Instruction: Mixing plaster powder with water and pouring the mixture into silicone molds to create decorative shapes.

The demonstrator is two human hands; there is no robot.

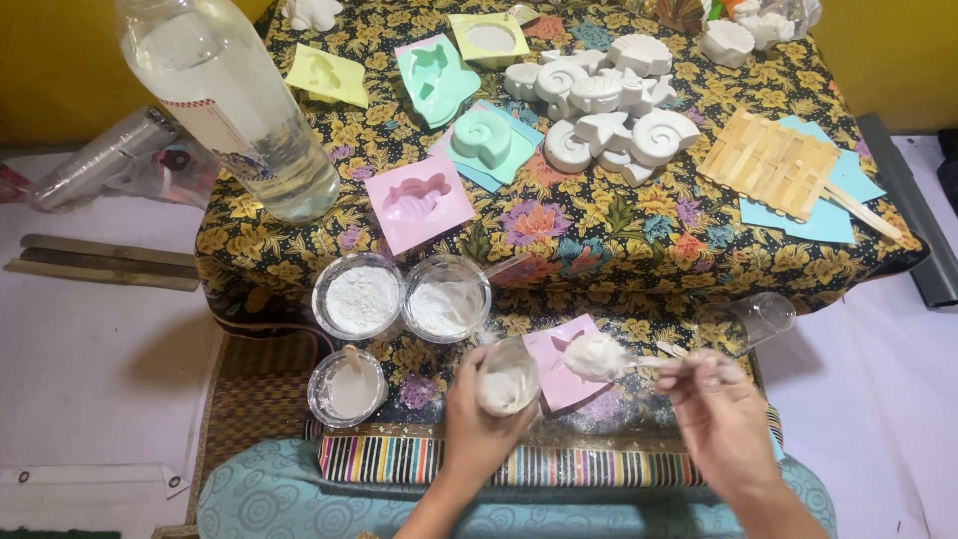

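My left hand (477, 424) grips a small clear cup (507, 376) of thick white paste, tilted toward a pink mould (559, 379) lying on the floral cloth. My right hand (718, 409) holds a spoon (599, 356) heaped with white paste, just above the pink mould. Two clear bowls of white powder (359, 296) (446, 298) stand just beyond the cup. A third small cup (346, 388) with white liquid and a stick sits to the left.
A large clear bottle (235, 100) of liquid stands at the left of the low table (559, 225). On it lie pink (417, 200), green (484, 140) and yellow (327, 75) moulds, several white shell casts (609, 110) and a craft-stick raft (768, 163). An empty clear cup (753, 319) lies on its side at right.
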